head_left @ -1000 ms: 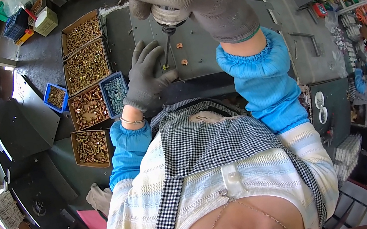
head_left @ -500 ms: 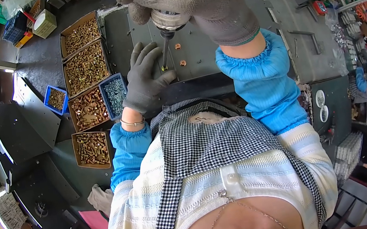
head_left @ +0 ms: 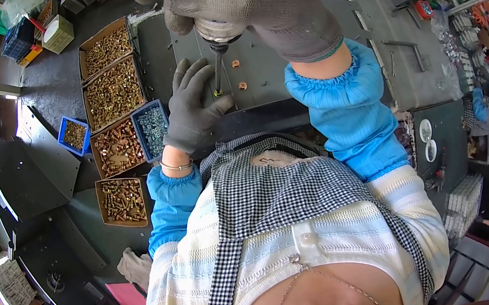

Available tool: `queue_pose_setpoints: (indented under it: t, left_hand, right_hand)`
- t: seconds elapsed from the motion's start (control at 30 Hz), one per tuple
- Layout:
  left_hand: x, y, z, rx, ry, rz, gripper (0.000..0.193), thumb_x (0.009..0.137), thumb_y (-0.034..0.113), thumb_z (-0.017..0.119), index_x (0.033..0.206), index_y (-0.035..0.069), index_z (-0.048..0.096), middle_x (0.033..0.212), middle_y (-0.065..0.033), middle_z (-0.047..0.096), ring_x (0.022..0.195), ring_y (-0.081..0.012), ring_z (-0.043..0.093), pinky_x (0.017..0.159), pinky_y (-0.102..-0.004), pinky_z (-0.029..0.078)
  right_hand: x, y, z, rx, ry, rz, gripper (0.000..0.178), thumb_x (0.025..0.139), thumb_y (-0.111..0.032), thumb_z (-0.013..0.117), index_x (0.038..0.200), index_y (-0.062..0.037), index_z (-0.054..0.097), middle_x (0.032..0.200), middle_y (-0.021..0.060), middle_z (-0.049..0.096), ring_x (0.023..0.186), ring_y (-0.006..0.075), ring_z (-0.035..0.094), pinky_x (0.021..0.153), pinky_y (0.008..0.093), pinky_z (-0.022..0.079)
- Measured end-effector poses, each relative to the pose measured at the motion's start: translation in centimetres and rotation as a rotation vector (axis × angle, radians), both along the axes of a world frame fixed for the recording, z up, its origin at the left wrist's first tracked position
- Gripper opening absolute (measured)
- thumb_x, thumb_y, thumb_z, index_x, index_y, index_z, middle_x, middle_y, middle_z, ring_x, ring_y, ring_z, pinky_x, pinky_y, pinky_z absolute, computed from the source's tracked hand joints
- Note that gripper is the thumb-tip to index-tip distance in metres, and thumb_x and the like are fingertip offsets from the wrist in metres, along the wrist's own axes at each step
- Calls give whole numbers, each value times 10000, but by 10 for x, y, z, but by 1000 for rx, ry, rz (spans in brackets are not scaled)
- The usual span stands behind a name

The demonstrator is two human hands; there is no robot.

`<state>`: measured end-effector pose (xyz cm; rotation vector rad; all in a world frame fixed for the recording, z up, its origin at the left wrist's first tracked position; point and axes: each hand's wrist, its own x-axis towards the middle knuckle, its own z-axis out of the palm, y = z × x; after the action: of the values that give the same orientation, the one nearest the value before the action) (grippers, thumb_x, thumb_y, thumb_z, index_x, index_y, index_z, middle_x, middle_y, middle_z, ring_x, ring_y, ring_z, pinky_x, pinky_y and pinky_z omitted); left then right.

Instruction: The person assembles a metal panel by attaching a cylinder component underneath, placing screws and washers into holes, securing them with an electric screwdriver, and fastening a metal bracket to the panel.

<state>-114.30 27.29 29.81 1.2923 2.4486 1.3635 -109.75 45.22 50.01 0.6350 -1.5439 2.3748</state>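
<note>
I see my right hand (head_left: 258, 1) wrapped in a closed grip around the powered screwdriver (head_left: 218, 31), whose bit (head_left: 217, 74) points down at the grey metal panel (head_left: 283, 75) on the tabletop. My left hand (head_left: 191, 106) lies flat and open on the panel just beside the bit's tip, holding nothing. Two copper-coloured washers (head_left: 237, 63) sit on the panel right of the bit. Cardboard boxes of screws (head_left: 113, 93) stand left of my left hand.

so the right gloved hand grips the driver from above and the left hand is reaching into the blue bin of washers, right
Not quite. The right hand does grip the driver from above, but the head view shows the left hand flat on the grey panel beside the bit, not in the blue bin.
</note>
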Motion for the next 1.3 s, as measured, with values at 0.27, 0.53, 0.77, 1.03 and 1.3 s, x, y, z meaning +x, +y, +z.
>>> queue_pose_setpoints:
  t: [0.27, 0.53, 0.77, 1.03, 1.3]
  left_hand:
    - [-2, 1, -1, 5, 7, 7, 724, 731, 305, 858, 1361, 38, 622, 1495, -175, 559, 1501, -460, 352, 1205, -534, 368]
    - [9, 0, -17, 134, -250, 266, 903, 786, 300, 873, 1517, 0, 437, 1498, -259, 518, 1395, -407, 510, 1103, -440, 490]
    - [23, 1, -20, 510, -952, 164, 864, 901, 144, 778, 1594, 5, 282, 1425, -183, 547, 1207, -203, 589, 972, -310, 546]
    - [14, -15, -45, 248, -401, 113, 350, 1007, 108, 626, 1330, -17, 576, 1275, -110, 632, 1118, -205, 641, 920, -352, 553]
    - [24, -9, -17, 468, -970, 212, 346, 1046, 226, 610, 1301, -5, 580, 1180, -114, 680, 1062, -202, 662, 874, -335, 568]
  right_hand:
    - [1, -4, 0, -1, -69, 13, 501, 839, -33, 792, 1307, -17, 614, 1113, 84, 718, 979, 170, 699, 842, 335, 611]
    - [2, -4, 5, 56, -67, -66, 519, 832, -27, 792, 1315, -15, 602, 1044, 108, 742, 886, 170, 715, 736, 326, 613]
    - [-4, 2, 3, -36, -61, 41, 518, 837, -15, 789, 1319, -7, 599, 1034, 108, 747, 836, 170, 696, 689, 343, 601]
    - [-6, -2, -2, 2, -33, -19, 502, 858, -4, 767, 1331, 6, 599, 1040, 126, 749, 836, 194, 690, 689, 367, 583]
    - [-6, -1, 4, 1, -77, 34, 531, 867, -39, 766, 1362, -7, 576, 1032, 115, 744, 685, 121, 621, 498, 281, 484]
